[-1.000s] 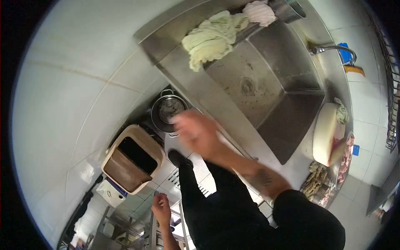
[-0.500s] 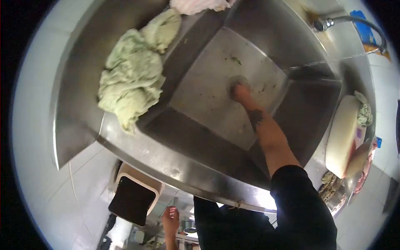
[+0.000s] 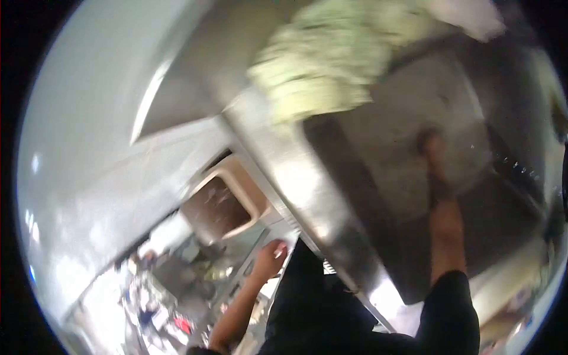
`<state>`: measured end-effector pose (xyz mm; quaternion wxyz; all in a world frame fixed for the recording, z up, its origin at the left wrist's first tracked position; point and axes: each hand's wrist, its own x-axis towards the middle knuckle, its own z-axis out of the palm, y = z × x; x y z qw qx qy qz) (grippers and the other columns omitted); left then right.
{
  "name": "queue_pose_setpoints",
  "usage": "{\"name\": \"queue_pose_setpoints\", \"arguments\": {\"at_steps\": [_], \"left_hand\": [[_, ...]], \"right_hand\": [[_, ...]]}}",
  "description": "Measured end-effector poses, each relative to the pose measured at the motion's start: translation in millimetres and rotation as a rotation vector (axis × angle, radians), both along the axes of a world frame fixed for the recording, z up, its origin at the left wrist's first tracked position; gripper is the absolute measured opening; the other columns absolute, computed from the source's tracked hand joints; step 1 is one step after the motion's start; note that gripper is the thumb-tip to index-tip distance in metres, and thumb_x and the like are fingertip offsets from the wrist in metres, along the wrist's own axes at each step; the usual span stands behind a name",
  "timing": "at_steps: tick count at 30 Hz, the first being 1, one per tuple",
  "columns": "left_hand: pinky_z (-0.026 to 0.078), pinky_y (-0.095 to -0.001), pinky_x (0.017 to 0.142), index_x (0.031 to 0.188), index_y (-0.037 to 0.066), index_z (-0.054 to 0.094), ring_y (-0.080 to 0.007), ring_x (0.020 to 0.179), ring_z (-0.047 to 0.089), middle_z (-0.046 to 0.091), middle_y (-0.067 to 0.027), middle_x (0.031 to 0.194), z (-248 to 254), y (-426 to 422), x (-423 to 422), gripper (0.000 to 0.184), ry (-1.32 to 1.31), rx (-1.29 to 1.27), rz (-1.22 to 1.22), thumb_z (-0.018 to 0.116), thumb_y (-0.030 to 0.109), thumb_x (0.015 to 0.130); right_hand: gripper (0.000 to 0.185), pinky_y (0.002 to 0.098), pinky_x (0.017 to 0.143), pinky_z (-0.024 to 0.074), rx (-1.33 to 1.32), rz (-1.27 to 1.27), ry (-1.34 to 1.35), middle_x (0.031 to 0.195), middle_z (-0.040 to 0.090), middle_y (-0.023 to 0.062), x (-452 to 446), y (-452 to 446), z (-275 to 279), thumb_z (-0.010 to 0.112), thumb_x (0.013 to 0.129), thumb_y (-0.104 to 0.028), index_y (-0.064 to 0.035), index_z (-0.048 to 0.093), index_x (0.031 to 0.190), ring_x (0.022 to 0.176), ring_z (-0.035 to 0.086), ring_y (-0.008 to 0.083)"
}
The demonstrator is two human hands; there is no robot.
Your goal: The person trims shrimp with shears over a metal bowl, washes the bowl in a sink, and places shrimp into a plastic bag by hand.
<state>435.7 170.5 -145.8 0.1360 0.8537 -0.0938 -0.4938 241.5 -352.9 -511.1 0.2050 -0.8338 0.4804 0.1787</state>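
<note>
My right arm reaches down into a steel sink basin (image 3: 378, 195). My right hand (image 3: 435, 147) is at the round dark drain (image 3: 423, 137) in the basin floor, its fingers smeared and partly hidden. My left hand (image 3: 271, 258) hangs outside the sink, beside my dark clothing and below a pinkish bin (image 3: 255, 188). Its fingers are curled in, with a small pale pink patch near them; whether this is a held thing or fingertips is unclear. A crumpled pale green cloth (image 3: 325, 65) lies on the sink's ledge, apart from both hands.
The bin with a dark inside stands against the sink's front edge (image 3: 284, 207). A pinkish-white cloth (image 3: 470, 18) lies beyond the green one. Blurred kitchen items crowd the floor area at lower left. Water drops (image 3: 518, 165) show at the basin's right.
The view has swung left, so the sink sits further right and the faucet is mostly out of sight. My left arm shows more. My right hand remains at the drain.
</note>
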Motion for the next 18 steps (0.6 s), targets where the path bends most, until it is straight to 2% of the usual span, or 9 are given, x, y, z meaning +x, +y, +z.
{"name": "queue_pose_setpoints", "arguments": {"at_steps": [1,3,6,9,10,11,12,15,18], "left_hand": [[0.051,-0.0393,0.08,0.1,0.002,0.063,-0.0337,0.091,0.066,0.068,-0.0166,0.095,0.8,4.2,-1.0,0.02,0.01,-0.072,0.061,0.06,0.015,0.085],[0.051,-0.0414,0.078,0.095,0.002,0.063,-0.0326,0.087,0.067,0.068,-0.0171,0.091,-1.7,6.3,2.6,0.02,0.009,-0.084,0.032,0.058,0.02,0.087],[0.052,-0.039,0.074,0.094,0.002,0.063,-0.0294,0.082,0.067,0.067,-0.016,0.086,4.6,7.3,8.4,0.017,-0.023,-0.079,0.046,0.057,0.016,0.088],[0.055,-0.036,0.071,0.098,0.002,0.064,-0.0277,0.08,0.069,0.069,-0.0144,0.091,2.0,31.5,15.1,0.02,-0.047,-0.107,0.031,0.059,0.019,0.088],[0.055,-0.0355,0.071,0.098,0.002,0.064,-0.0273,0.08,0.069,0.069,-0.0139,0.09,4.9,42.2,15.2,0.019,-0.037,-0.08,0.074,0.059,0.018,0.088],[0.055,-0.0347,0.07,0.098,0.002,0.064,-0.0258,0.081,0.069,0.069,-0.0134,0.09,4.3,53.7,14.8,0.019,-0.064,-0.103,0.075,0.059,0.017,0.088],[0.055,-0.0344,0.071,0.098,0.002,0.064,-0.0253,0.082,0.069,0.069,-0.0131,0.091,6.3,58.5,15.6,0.019,-0.067,-0.101,0.085,0.059,0.017,0.088],[0.054,-0.0327,0.07,0.098,0.003,0.064,-0.0234,0.083,0.069,0.069,-0.012,0.091,10.3,83.0,16.0,0.017,-0.097,-0.117,0.122,0.059,0.015,0.088],[0.054,-0.0323,0.07,0.098,0.003,0.064,-0.0228,0.082,0.069,0.07,-0.0114,0.091,10.9,109.4,14.9,0.017,-0.096,-0.174,0.131,0.059,0.016,0.088]], "right_hand": [[0.038,0.0449,0.079,0.049,0.018,-0.046,-0.028,0.115,0.061,0.0175,-2.7,-1.3,2.8,0.062,0.08,-0.027,-0.0081,0.065,0.112,0.098,0.061,0.0331],[0.045,0.043,0.088,0.0479,0.067,-0.073,-0.034,0.127,0.056,0.0192,2.5,-9.2,9.1,0.065,0.08,-0.031,-0.0069,0.064,0.118,0.11,0.058,0.033],[0.034,0.0434,0.084,0.0485,0.016,0.357,0.131,0.111,0.064,0.0149,9.4,-28.5,12.7,0.055,0.09,-0.023,-0.002,0.06,0.116,0.096,0.062,0.0306],[0.033,0.0396,0.082,0.0495,-0.308,0.635,-0.096,0.109,0.066,0.0115,-65.2,-71.3,-90.6,0.052,0.094,-0.024,0.0011,0.061,0.114,0.094,0.063,0.0275],[0.035,0.0378,0.083,0.0494,0.092,0.435,-0.118,0.108,0.066,0.011,-50.2,-62.1,-44.9,0.052,0.095,-0.026,0.0018,0.061,0.115,0.094,0.063,0.0256],[0.037,0.036,0.084,0.0493,0.476,0.102,-0.15,0.107,0.066,0.0105,-36.0,-54.5,-0.2,0.051,0.096,-0.027,0.0025,0.061,0.116,0.094,0.063,0.0237],[0.039,0.0342,0.085,0.0492,0.703,-0.22,-0.116,0.106,0.066,0.0099,-17.5,-44.3,52.1,0.051,0.097,-0.029,0.0032,0.06,0.117,0.095,0.063,0.0218],[0.024,0.028,0.071,0.0417,0.647,-0.333,-0.627,0.087,0.058,0.0018,-4.3,-8.5,150.4,0.062,0.091,-0.025,-0.0035,0.065,0.101,0.077,0.053,0.0116],[0.019,0.027,0.071,0.0435,0.207,-0.413,-0.602,0.087,0.06,0.0024,74.4,97.6,349.2,0.06,0.093,-0.018,-0.0025,0.063,0.104,0.08,0.053,0.0111]]}}
